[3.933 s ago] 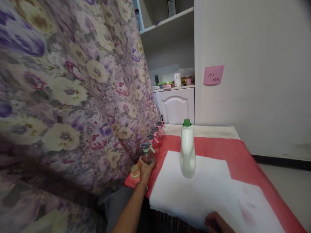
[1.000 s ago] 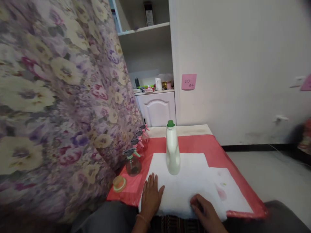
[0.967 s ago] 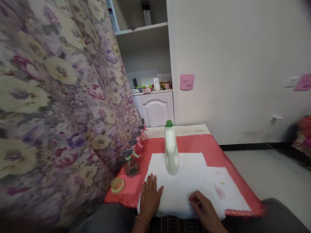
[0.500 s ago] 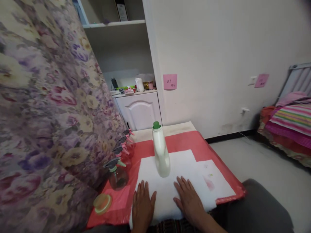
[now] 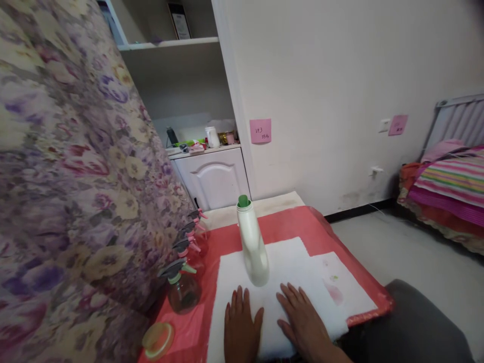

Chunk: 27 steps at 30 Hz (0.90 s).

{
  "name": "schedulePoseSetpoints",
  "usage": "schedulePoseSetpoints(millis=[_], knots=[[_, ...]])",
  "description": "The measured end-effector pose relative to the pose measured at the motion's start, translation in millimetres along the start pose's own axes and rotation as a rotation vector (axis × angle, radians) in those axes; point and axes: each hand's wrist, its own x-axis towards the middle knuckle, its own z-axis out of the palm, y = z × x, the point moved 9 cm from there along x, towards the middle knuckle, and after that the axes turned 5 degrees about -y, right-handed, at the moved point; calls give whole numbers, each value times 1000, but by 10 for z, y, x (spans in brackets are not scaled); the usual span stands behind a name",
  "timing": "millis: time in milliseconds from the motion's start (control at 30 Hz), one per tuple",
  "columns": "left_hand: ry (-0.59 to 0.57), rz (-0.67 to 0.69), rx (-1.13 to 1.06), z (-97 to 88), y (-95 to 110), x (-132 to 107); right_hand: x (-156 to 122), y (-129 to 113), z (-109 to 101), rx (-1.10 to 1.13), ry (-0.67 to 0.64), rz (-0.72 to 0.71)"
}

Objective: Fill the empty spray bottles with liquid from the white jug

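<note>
My left hand [image 5: 241, 327] and my right hand [image 5: 302, 322] lie flat, fingers spread, on a white cloth [image 5: 291, 264] spread over a red-covered table [image 5: 298, 224]. Neither hand holds anything. Just beyond my fingertips a tall white bottle with a green cap [image 5: 252, 244] stands upright on the cloth. To the left of my left hand stands a clear spray bottle with a grey and green trigger [image 5: 180, 287], and a round yellow-green lid [image 5: 159, 340] lies near the table's front left corner.
Several more spray bottles with pink triggers [image 5: 192, 237] stand in a row along the flowered curtain [image 5: 75, 176] on the left. A white cupboard [image 5: 212, 176] with clutter on top stands behind the table. A bed with striped bedding [image 5: 449, 191] is at right.
My left hand left the clear spray bottle and came to the cloth; both hands now lie flat near the white bottle. The camera has swung right, showing the bed.
</note>
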Motion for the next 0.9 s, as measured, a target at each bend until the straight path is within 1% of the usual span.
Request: schedulePoseSetpoints(millis=[133,267,500,900], knots=[[-10,-12,16,-2,-2,8,-1,1,4,-7,13,-3],[-7,-12,17,29,-15,13,2,-16,-43,-3,33,-13],[26,-30,-64,86,-74,16,-3,-10,-64,2,61,-10],[37,-34,-52,195,-164,73,53,1,-69,52,-8,23]])
